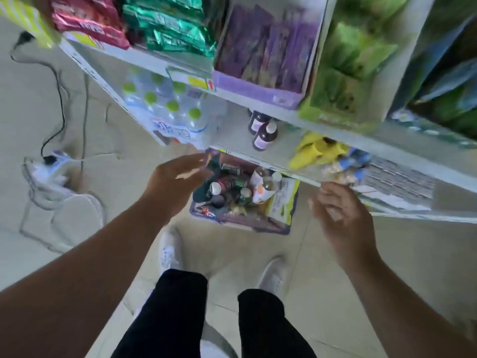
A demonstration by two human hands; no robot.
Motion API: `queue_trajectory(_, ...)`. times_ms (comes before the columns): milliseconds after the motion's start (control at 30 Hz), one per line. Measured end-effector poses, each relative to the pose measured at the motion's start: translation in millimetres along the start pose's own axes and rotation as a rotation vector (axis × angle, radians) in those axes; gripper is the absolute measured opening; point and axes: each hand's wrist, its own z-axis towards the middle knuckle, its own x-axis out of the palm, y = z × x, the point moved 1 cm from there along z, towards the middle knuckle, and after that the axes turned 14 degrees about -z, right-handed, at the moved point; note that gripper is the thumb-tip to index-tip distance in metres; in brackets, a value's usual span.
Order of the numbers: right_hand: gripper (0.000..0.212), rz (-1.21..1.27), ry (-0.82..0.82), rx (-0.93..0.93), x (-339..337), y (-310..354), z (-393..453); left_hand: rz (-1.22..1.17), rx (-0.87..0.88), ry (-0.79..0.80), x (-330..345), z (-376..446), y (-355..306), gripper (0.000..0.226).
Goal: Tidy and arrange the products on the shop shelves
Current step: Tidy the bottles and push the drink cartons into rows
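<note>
A purple basket (pixel 238 223) stands on the floor at the foot of the shelves, filled with several cans, bottles and a flat pack. My left hand (pixel 178 177) hovers over the basket's left edge, fingers loosely extended, holding nothing. My right hand (pixel 340 213) is in the air to the right of the basket, just below the edge of the lower shelf (pixel 291 167), fingers relaxed and empty. Two dark bottles with purple labels (pixel 264 134) stand on that shelf beside yellow packets (pixel 312 151). The view is motion-blurred.
A shrink-wrapped pack of green-capped water bottles (pixel 170 112) sits at the shelf's left end. Above are red (pixel 87 24) and green snack bags (pixel 175 27), a purple display box (pixel 268 55) and green packs (pixel 353 63). A power strip with cable (pixel 53 161) lies on the floor at left.
</note>
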Motion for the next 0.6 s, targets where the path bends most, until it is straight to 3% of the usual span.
queue_trajectory(167, 0.048, -0.084, 0.045, 0.216, 99, -137, 41, 0.085, -0.121, -0.042, 2, 75, 138, 0.024)
queue_trajectory(333, 0.030, -0.105, 0.083, 0.203, 200, -219, 87, 0.175, -0.158, -0.021, 18, 134, 222, 0.033)
queue_trajectory(467, 0.054, -0.240, -0.021, 0.228, 238, -264, 116, 0.153, -0.119, -0.070, 24, 176, 268, 0.044)
queue_trajectory(533, 0.072, -0.275, -0.055, 0.334, 244, -286, 128, 0.146, -0.135, -0.165, 22, 197, 283, 0.054)
queue_trajectory(600, 0.081, -0.205, -0.074, 0.499, 247, -300, 137, 0.148, -0.272, -0.245, 14, 218, 294, 0.058)
